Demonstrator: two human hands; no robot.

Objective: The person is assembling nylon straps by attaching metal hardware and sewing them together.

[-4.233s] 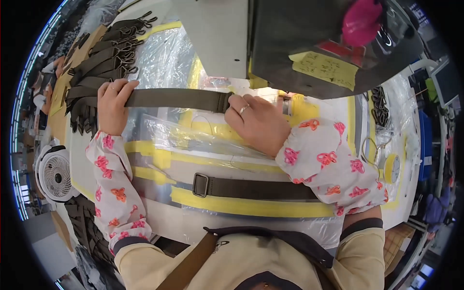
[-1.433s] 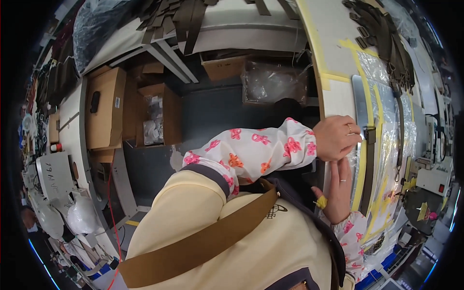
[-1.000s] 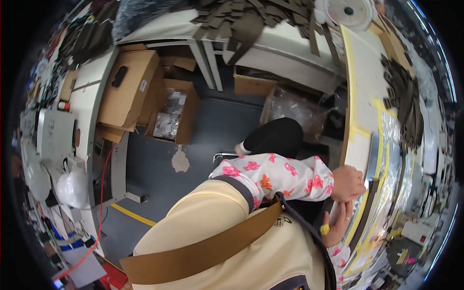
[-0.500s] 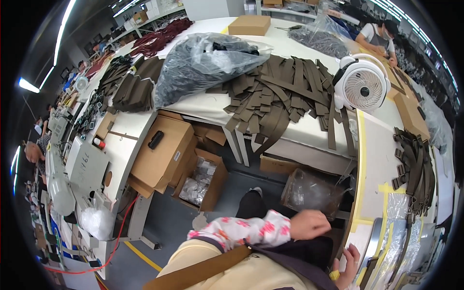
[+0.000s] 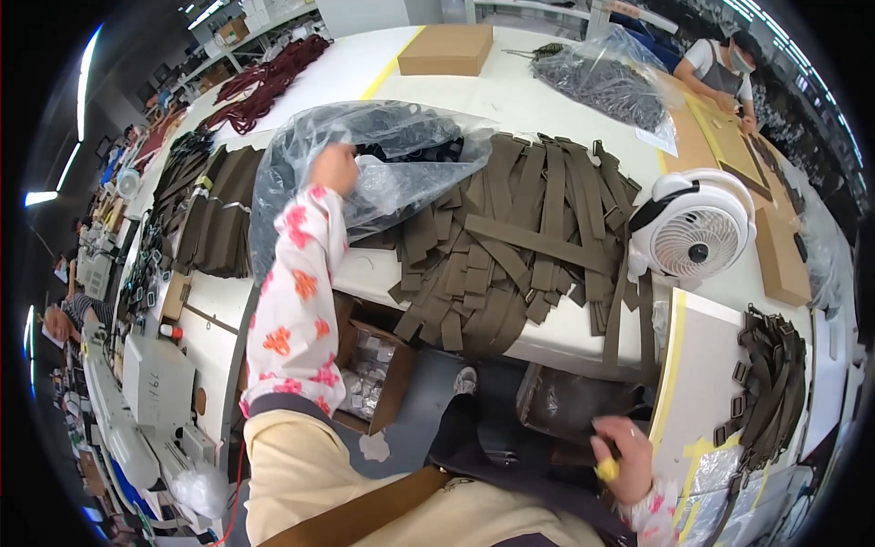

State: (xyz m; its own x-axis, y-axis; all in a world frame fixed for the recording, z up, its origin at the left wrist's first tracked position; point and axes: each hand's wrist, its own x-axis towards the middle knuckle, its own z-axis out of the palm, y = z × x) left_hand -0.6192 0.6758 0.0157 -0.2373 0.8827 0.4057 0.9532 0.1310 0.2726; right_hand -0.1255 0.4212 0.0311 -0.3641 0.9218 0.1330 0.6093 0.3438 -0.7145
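My left hand [image 5: 334,168] is stretched out to a large clear plastic bag [image 5: 401,150] holding dark parts, with its fingers curled into the plastic at the bag's left side. The bag lies on a white table [image 5: 547,100], next to a spread heap of olive webbing straps [image 5: 510,246]. My right hand [image 5: 624,456] is low at the right, by the edge of a white board with yellow tape [image 5: 679,383]. One of its fingers wears a yellow cover, and it holds nothing.
A white desk fan [image 5: 694,232] stands to the right of the straps. Open cardboard boxes [image 5: 374,374] sit on the floor under the table. More strap piles [image 5: 214,214] lie left and strap pieces with buckles [image 5: 770,374] right. A flat carton [image 5: 447,50], a second bag [image 5: 611,77] and a seated person [image 5: 720,59] are at the back.
The view swung away from the taped work surface to the table with the straps. My left arm rose from beside my body and reached onto the plastic bag. My right hand dropped low.
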